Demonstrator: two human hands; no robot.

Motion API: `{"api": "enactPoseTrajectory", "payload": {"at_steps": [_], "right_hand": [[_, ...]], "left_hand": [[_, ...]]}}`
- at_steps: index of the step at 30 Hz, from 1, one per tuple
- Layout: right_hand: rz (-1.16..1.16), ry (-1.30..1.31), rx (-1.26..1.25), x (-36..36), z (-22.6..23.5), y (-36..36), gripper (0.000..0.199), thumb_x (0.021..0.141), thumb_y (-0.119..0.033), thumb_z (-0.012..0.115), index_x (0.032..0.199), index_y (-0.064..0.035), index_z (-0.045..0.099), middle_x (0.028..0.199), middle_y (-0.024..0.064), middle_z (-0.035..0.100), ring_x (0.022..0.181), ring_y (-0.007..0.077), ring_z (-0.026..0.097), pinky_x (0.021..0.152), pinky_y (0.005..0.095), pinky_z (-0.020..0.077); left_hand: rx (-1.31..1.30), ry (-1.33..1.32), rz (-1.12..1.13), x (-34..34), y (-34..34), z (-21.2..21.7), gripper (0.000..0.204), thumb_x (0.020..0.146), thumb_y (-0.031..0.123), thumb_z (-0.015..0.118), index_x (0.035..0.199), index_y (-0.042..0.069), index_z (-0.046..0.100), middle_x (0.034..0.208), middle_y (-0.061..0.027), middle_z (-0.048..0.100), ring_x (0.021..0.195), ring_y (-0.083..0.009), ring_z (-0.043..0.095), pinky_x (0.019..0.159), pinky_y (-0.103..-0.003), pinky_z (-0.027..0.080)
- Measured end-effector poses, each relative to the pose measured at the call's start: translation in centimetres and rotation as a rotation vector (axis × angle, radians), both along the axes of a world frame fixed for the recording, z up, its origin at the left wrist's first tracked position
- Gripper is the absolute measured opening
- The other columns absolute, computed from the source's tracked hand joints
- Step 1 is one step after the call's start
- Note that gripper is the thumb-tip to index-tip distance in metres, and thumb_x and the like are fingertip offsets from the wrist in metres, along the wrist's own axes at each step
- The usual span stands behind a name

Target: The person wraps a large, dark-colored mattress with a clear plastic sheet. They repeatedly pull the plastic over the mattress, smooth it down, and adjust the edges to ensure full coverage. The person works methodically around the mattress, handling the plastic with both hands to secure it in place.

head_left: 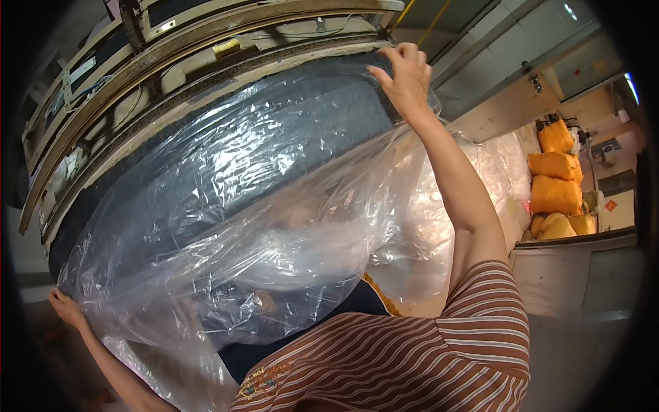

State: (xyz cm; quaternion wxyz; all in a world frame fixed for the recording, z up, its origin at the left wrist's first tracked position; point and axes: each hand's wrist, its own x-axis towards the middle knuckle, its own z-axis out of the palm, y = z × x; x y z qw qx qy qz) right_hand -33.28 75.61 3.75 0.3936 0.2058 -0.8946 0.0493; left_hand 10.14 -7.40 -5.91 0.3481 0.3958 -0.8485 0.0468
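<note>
A big dark grey padded piece [288, 130] lies across the middle of the view, with a large clear plastic bag [274, 233] pulled over it. My right hand [405, 75] is raised at the top edge of the padded piece, fingers closed on the plastic there. At the lower left corner, my left hand [65, 307] grips the bag's edge. Loose plastic sags and bunches between my arms, in front of my striped shirt [412, 357].
A wooden frame structure [171, 62] with slats and cables rises behind the padded piece. Several stuffed orange sacks [555, 182] are stacked at the right, behind a grey counter edge [576, 244]. More bunched clear plastic [501, 165] sits beside my right arm.
</note>
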Motion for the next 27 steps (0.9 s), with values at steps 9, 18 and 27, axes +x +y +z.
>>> {"api": "enactPoseTrajectory", "payload": {"at_steps": [9, 18, 27], "right_hand": [[0.213, -1.043, -0.692, -1.5, 2.0, 1.9, 0.021, 0.089, -0.025, 0.059, 0.078, -0.0085, 0.063, 0.065, -0.0060, 0.053, 0.057, 0.0027, 0.042, 0.051, 0.0202, 0.0317], [0.171, -0.703, -0.372, 0.8, -1.7, 2.6, 0.018, 0.082, -0.021, 0.067, 0.083, -0.0034, 0.063, 0.070, -0.0005, 0.058, 0.065, 0.0068, 0.049, 0.061, 0.0237, 0.0412], [0.361, -0.714, -0.477, 2.9, -1.7, 3.6, 0.014, 0.079, -0.016, 0.069, 0.084, -0.0035, 0.066, 0.085, 0.0021, 0.063, 0.074, 0.0103, 0.056, 0.068, 0.0251, 0.0445]], "left_hand": [[0.024, 0.079, 0.019, 0.4, -1.0, -0.7, 0.041, 0.096, 0.035, 0.045, 0.113, 0.000, 0.057, 0.111, -0.0185, 0.061, 0.105, -0.0337, 0.057, 0.090, -0.038, 0.042], [0.347, 0.523, 0.004, 4.7, 2.1, 2.6, 0.048, 0.094, 0.033, 0.054, 0.121, -0.007, 0.054, 0.115, -0.0160, 0.060, 0.103, -0.0221, 0.056, 0.090, -0.030, 0.042], [0.502, 0.539, -0.015, 17.5, 7.1, 6.7, 0.049, 0.096, 0.033, 0.052, 0.125, -0.007, 0.051, 0.122, -0.0170, 0.056, 0.109, -0.0230, 0.053, 0.096, -0.031, 0.039]]}}
